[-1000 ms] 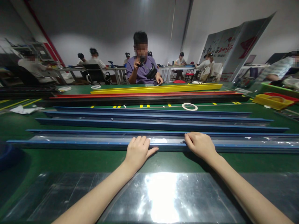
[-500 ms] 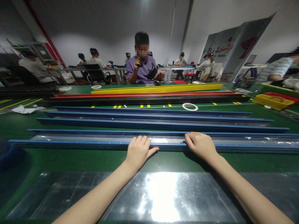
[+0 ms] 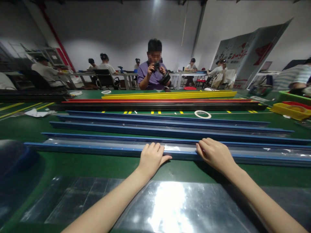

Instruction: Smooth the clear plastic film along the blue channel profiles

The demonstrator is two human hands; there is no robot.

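Both hands same as 1 s ago: left hand (image 3: 152, 157) & right hand (image 3: 215, 153) side by side, fingers curled over near wall of nearest blue channel (image 3: 85, 149), thumbs at its front, light hold. Channel hasn't shifted on green table (image 3: 97, 165); only view lifted a bit. Other blue channels (image 3: 170, 131) lie just behind.

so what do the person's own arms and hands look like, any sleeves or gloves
The left hand and right hand are bare: no gloves, rings, watch or wristband in view. The left forearm and right forearm are uncovered down to the picture's bottom edge, so no sleeve shows. No markings or straps.
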